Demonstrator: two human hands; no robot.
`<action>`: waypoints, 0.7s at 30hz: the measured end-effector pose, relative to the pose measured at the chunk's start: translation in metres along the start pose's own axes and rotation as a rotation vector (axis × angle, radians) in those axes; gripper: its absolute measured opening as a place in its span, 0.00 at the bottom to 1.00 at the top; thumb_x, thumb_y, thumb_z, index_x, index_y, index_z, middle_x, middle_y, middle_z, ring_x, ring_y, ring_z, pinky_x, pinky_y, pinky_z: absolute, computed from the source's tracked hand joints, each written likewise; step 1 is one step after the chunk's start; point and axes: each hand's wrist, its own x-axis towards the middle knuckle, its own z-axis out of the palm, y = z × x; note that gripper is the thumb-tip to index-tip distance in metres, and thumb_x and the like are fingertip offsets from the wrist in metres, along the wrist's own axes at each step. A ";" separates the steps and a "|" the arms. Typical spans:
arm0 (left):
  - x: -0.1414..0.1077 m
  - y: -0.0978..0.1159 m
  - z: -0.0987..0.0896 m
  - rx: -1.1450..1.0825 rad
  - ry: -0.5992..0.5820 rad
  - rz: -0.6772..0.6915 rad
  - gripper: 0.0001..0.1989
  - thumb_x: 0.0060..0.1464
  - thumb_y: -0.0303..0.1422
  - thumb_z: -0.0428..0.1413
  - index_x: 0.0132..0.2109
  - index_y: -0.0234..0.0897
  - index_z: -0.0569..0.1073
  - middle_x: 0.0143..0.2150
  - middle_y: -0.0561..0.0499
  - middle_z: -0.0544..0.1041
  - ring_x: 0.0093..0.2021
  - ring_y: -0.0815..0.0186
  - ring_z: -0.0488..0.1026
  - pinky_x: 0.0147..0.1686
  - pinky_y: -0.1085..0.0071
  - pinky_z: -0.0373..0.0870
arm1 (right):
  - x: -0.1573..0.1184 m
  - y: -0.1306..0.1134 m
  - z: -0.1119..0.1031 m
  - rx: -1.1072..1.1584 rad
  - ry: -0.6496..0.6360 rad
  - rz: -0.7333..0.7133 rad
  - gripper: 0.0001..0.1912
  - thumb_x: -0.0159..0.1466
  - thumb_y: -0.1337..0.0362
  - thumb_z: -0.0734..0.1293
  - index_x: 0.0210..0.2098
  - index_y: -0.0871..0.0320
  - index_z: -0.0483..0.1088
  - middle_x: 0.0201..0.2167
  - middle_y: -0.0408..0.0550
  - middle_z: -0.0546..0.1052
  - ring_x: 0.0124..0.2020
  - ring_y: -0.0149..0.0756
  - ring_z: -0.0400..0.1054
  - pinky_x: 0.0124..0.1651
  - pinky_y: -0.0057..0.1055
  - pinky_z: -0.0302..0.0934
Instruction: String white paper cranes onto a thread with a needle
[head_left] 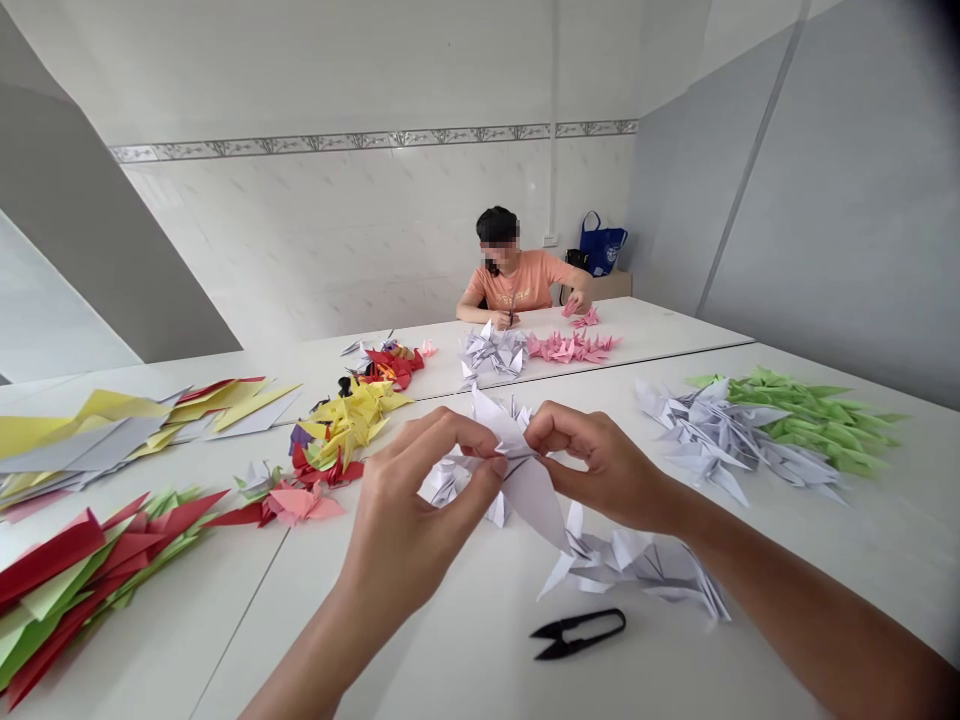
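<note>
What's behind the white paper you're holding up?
Behind the white paper, more white folded pieces show on the table. The left hand, right hand and white paper cover part of them.

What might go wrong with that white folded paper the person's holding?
The white folded paper might get bent or torn, because the left hand and right hand both pinch it. The black snips lie on the table with their tips apart, so a lowered hand could perhaps get poked. The loose white paper pieces near the snips might scatter if an arm brushed them.
</note>
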 end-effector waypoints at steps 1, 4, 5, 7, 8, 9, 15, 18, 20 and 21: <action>0.000 0.000 0.000 -0.001 0.005 0.000 0.06 0.61 0.26 0.58 0.36 0.41 0.73 0.33 0.56 0.77 0.35 0.70 0.73 0.34 0.72 0.68 | 0.000 -0.001 0.000 -0.004 -0.006 -0.002 0.07 0.65 0.69 0.72 0.36 0.55 0.68 0.31 0.38 0.74 0.33 0.27 0.68 0.36 0.23 0.61; 0.001 -0.001 0.001 -0.018 0.021 0.010 0.06 0.60 0.25 0.58 0.36 0.40 0.74 0.33 0.55 0.77 0.34 0.69 0.73 0.32 0.72 0.67 | 0.000 -0.002 -0.001 -0.013 -0.027 0.003 0.07 0.66 0.66 0.72 0.36 0.56 0.69 0.32 0.40 0.75 0.34 0.29 0.70 0.37 0.24 0.63; 0.001 -0.001 0.001 -0.026 0.023 0.012 0.06 0.60 0.25 0.58 0.36 0.40 0.73 0.32 0.55 0.76 0.34 0.69 0.72 0.32 0.72 0.67 | 0.000 -0.003 -0.001 -0.016 -0.035 0.009 0.07 0.66 0.64 0.72 0.36 0.56 0.69 0.32 0.40 0.75 0.34 0.29 0.70 0.38 0.25 0.63; 0.002 -0.002 0.000 -0.045 0.037 0.010 0.06 0.60 0.25 0.58 0.35 0.40 0.73 0.32 0.55 0.75 0.34 0.68 0.72 0.33 0.71 0.67 | 0.000 -0.004 -0.001 -0.033 -0.047 0.020 0.07 0.67 0.62 0.72 0.36 0.56 0.69 0.32 0.41 0.75 0.34 0.30 0.70 0.37 0.26 0.64; 0.002 -0.003 -0.001 -0.057 0.047 0.007 0.06 0.60 0.25 0.58 0.35 0.41 0.73 0.32 0.55 0.75 0.35 0.68 0.72 0.34 0.70 0.68 | 0.000 -0.005 -0.001 -0.044 -0.047 0.020 0.08 0.67 0.62 0.71 0.36 0.56 0.69 0.32 0.41 0.75 0.34 0.30 0.70 0.37 0.26 0.64; 0.001 -0.003 -0.001 -0.069 0.061 0.001 0.06 0.60 0.25 0.57 0.35 0.41 0.73 0.33 0.55 0.75 0.35 0.67 0.72 0.35 0.69 0.68 | 0.000 -0.005 -0.001 -0.055 -0.045 0.018 0.08 0.67 0.61 0.71 0.36 0.56 0.69 0.32 0.42 0.75 0.34 0.30 0.70 0.36 0.26 0.63; 0.001 -0.006 -0.008 -0.174 0.167 -0.075 0.05 0.63 0.28 0.57 0.37 0.42 0.74 0.35 0.53 0.74 0.37 0.67 0.71 0.36 0.69 0.69 | 0.001 -0.003 -0.004 -0.084 -0.074 0.010 0.06 0.68 0.66 0.69 0.35 0.56 0.67 0.31 0.41 0.74 0.33 0.29 0.69 0.36 0.25 0.64; 0.002 -0.007 -0.010 -0.227 0.205 -0.094 0.05 0.64 0.29 0.57 0.38 0.42 0.74 0.36 0.53 0.74 0.38 0.66 0.71 0.36 0.69 0.70 | 0.002 -0.001 -0.004 -0.112 -0.095 0.011 0.06 0.70 0.67 0.66 0.35 0.56 0.68 0.32 0.42 0.75 0.34 0.29 0.70 0.38 0.26 0.65; 0.001 -0.008 -0.010 -0.220 0.200 -0.080 0.05 0.64 0.28 0.57 0.38 0.42 0.74 0.35 0.53 0.74 0.38 0.67 0.71 0.36 0.69 0.70 | 0.001 -0.001 -0.003 -0.123 -0.086 0.017 0.02 0.70 0.65 0.66 0.40 0.56 0.68 0.35 0.43 0.77 0.36 0.31 0.72 0.40 0.28 0.67; 0.001 -0.008 -0.009 -0.202 0.186 -0.064 0.05 0.63 0.28 0.58 0.38 0.42 0.74 0.35 0.54 0.74 0.38 0.67 0.71 0.36 0.69 0.69 | 0.001 -0.002 -0.001 -0.120 -0.085 0.013 0.06 0.69 0.65 0.67 0.45 0.55 0.68 0.37 0.44 0.78 0.37 0.32 0.73 0.41 0.29 0.67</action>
